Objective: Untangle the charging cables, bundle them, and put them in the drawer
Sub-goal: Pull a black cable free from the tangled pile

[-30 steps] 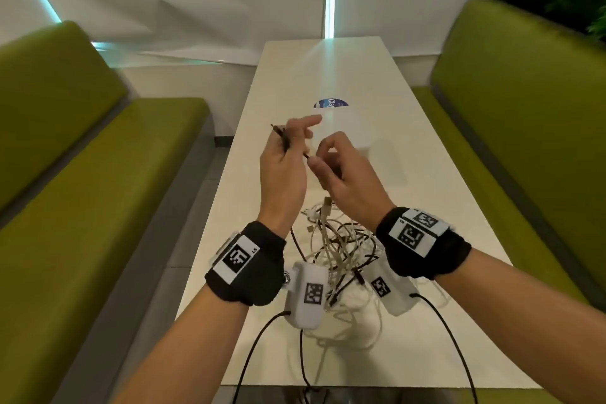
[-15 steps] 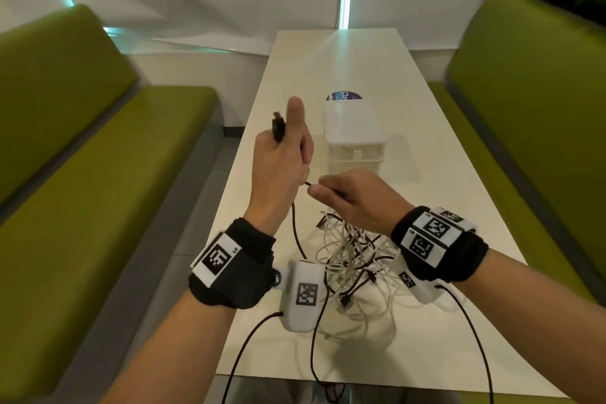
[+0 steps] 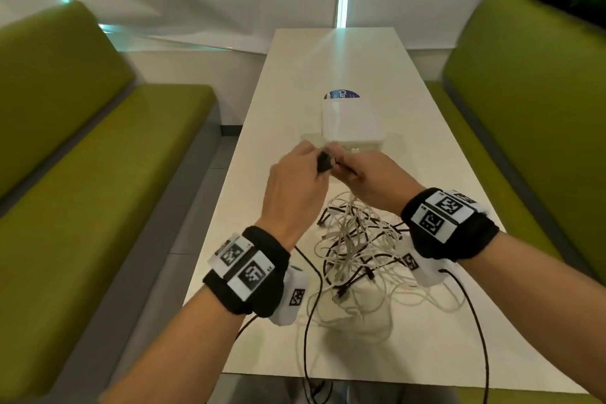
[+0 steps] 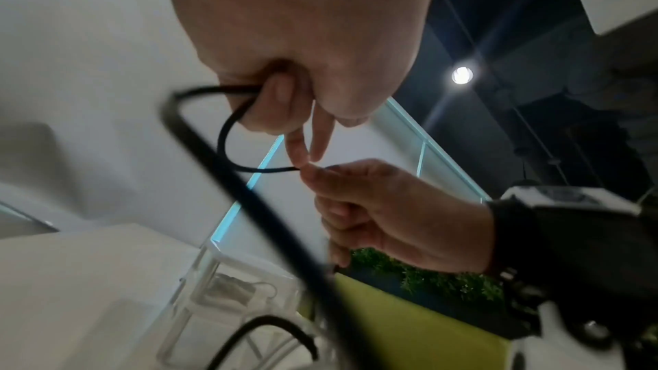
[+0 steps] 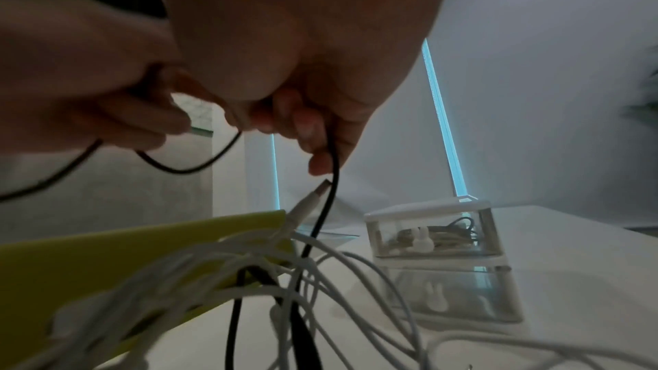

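Note:
A tangle of white and black charging cables [image 3: 357, 252] lies on the white table [image 3: 426, 354] under my wrists. Both hands are raised close together above it. My left hand [image 3: 296, 187] grips a black cable [image 4: 228, 128] in curled fingers, with a loop hanging out. My right hand [image 3: 367, 174] pinches the same black cable [image 5: 329, 179], which runs down into the tangle [image 5: 249, 277]. A white plug end [image 5: 313, 199] sticks up near my right fingers. The clear drawer box [image 3: 352, 128] with a white lid stands just beyond the hands, coiled cables showing inside it [image 5: 432, 232].
Green benches [image 3: 82, 190] [image 3: 531, 102] flank the table on both sides. A round blue sticker [image 3: 341, 95] lies behind the drawer box. Black wrist-camera leads [image 3: 306, 321] hang over the table's near edge.
My left hand has come down from its raised position and met the right hand in front of the drawer box. A short loop of black cable now spans between them.

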